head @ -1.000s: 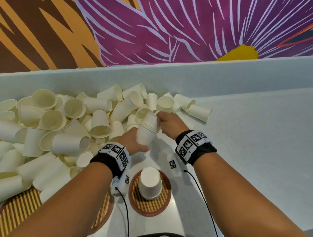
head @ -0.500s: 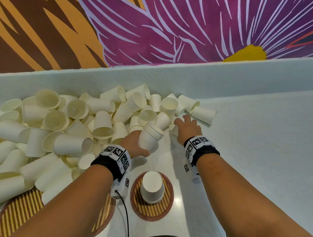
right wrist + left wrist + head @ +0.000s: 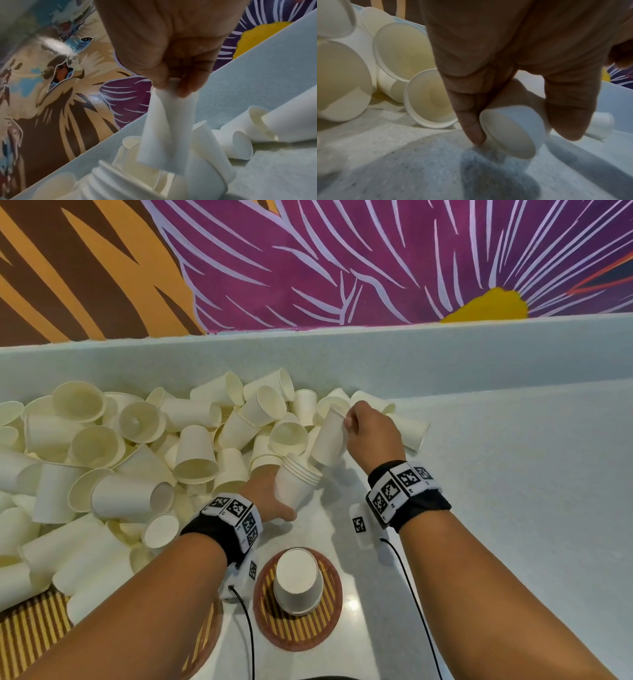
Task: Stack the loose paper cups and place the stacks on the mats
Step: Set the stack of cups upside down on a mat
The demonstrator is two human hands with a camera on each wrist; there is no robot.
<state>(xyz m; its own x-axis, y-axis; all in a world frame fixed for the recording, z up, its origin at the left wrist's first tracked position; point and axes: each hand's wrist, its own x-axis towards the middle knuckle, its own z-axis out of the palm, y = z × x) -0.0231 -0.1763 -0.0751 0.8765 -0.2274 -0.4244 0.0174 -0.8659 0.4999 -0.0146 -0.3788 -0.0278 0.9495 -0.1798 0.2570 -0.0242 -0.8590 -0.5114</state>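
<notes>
Holding a nested stack (image 3: 297, 487) mouth-up at centre frame, the left hand (image 3: 265, 497) has fingers and thumb curled round its lower wall; the left wrist view shows the stack's base just above the counter (image 3: 496, 508). The right hand (image 3: 371, 432), above and right of it, pinches the rim of a single cup (image 3: 328, 440) between thumb and fingertips, the cup hanging base-down just beside the stack's open mouth.

Judged step: dropping this cup into the stack. To do it well, the cup's base should be centred over the layered rims before release, and the stack tilted to meet it. The pinch creases the paper wall in the right wrist view, so a light grip seems advisable to avoid a deformed cup that jams.

Surroundings: a large pile of loose cups (image 3: 137, 460) fills the left and upper centre of the head view, lying on their sides and at all angles. At lower centre, an inverted cup stack (image 3: 297, 585) already stands on a round striped mat (image 3: 325, 626). A second mat (image 3: 27, 631) at lower left is partly buried under loose cups and would need clearing before a stack is set there. Cups crowd close behind the held stack and could be knocked. Much of the task appears outstanding.
</notes>
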